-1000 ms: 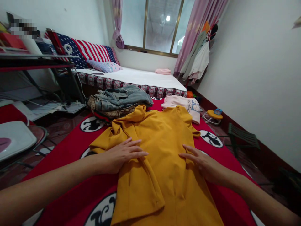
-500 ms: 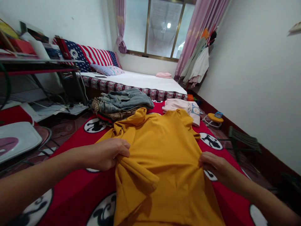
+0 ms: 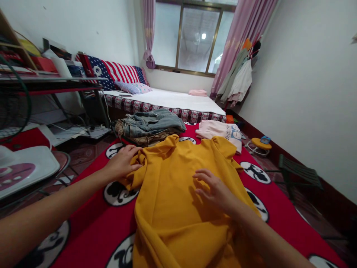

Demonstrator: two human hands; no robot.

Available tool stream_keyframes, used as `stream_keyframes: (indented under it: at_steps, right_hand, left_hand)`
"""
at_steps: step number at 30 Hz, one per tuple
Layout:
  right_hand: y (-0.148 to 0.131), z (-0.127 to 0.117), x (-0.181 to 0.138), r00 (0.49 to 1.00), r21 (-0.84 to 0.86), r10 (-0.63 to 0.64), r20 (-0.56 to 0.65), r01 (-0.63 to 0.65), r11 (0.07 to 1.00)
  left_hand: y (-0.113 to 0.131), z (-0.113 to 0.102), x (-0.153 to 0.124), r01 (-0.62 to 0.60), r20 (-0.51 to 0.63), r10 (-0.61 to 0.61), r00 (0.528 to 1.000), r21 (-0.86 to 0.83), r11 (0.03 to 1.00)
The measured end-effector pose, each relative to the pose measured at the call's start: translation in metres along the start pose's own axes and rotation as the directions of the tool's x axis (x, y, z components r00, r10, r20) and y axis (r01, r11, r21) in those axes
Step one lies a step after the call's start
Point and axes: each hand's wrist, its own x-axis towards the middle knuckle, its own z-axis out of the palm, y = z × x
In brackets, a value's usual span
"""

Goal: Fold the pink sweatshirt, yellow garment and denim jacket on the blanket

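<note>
The yellow shirt (image 3: pixel 178 193) is lying at lower centre on the red blanket (image 3: pixel 89 223). The left hand (image 3: pixel 122 163) is grasping its sleeve; the right hand (image 3: pixel 213 190) is resting released, flat on it.

I am looking at one yellow shirt (image 3: pixel 178 193), one folded pink top (image 3: pixel 220 131), one pile of jeans (image 3: pixel 150 124), one bed (image 3: pixel 173 101), two pillows (image 3: pixel 134 88) and one green chair (image 3: pixel 299 173).

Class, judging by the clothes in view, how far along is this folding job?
Done: jeans and a pink top lie folded beyond. In hand: the yellow shirt, left hand at its sleeve, right hand flat on its middle. Left: its body is mostly spread out, not yet folded down.
</note>
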Motion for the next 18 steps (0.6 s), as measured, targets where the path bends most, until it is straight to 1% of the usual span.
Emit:
stream_keyframes:
  at_steps: [1, 3, 4, 5, 6, 8, 10, 11, 13, 15, 16, 18]
  right_hand:
    - [0.003, 0.014, 0.006, 0.997, 0.031, -0.018, -0.07, 0.021, 0.999]
    - [0.01, 0.036, 0.013, 0.983, 0.045, -0.035, -0.179, 0.044, 0.998]
    - [0.015, 0.043, 0.014, 0.976, 0.049, -0.044, -0.214, 0.056, 0.997]
    - [0.019, 0.047, 0.014, 0.97, 0.06, -0.054, -0.236, 0.07, 0.996]
    - [0.022, 0.049, 0.014, 0.966, 0.078, -0.06, -0.252, 0.082, 0.994]
    - [0.026, 0.05, 0.012, 0.96, 0.118, -0.058, -0.272, 0.093, 0.989]
    - [0.026, 0.049, 0.011, 0.957, 0.133, -0.05, -0.287, 0.091, 0.987]
    - [0.026, 0.048, 0.011, 0.956, 0.132, -0.047, -0.29, 0.089, 0.987]
    - [0.024, 0.049, 0.012, 0.955, 0.125, -0.04, -0.295, 0.08, 0.989]
    - [0.023, 0.05, 0.013, 0.955, 0.122, -0.033, -0.296, 0.072, 0.99]
    - [0.023, 0.05, 0.013, 0.955, 0.124, -0.03, -0.295, 0.069, 0.99]
    - [0.023, 0.051, 0.013, 0.955, 0.133, -0.025, -0.296, 0.067, 0.989]
  left_hand:
    - [-0.006, 0.006, 0.001, 0.047, 0.006, -0.047, 0.999, -0.021, 0.999]
    - [-0.01, 0.013, -0.001, 0.132, 0.061, -0.127, 0.99, -0.076, 0.988]
    - [-0.009, 0.011, -0.004, 0.156, 0.069, -0.15, 0.986, -0.091, 0.984]
    - [-0.008, 0.006, -0.007, 0.164, 0.052, -0.16, 0.986, -0.101, 0.981]
    - [-0.009, -0.003, -0.011, 0.166, 0.013, -0.165, 0.986, -0.11, 0.98]
    - [-0.016, -0.03, -0.015, 0.183, -0.122, -0.195, 0.973, -0.103, 0.978]
    - [-0.034, -0.061, -0.017, 0.249, -0.275, -0.242, 0.93, -0.012, 0.968]
    - [-0.046, -0.074, -0.017, 0.276, -0.321, -0.238, 0.917, 0.078, 0.958]
    - [-0.067, -0.091, -0.014, 0.317, -0.279, -0.244, 0.929, 0.257, 0.913]
    - [-0.075, -0.093, -0.007, 0.33, -0.187, -0.28, 0.942, 0.348, 0.877]
    - [-0.072, -0.089, -0.003, 0.319, -0.154, -0.282, 0.947, 0.354, 0.879]
    - [-0.052, -0.073, 0.01, 0.244, -0.102, -0.222, 0.97, 0.325, 0.914]
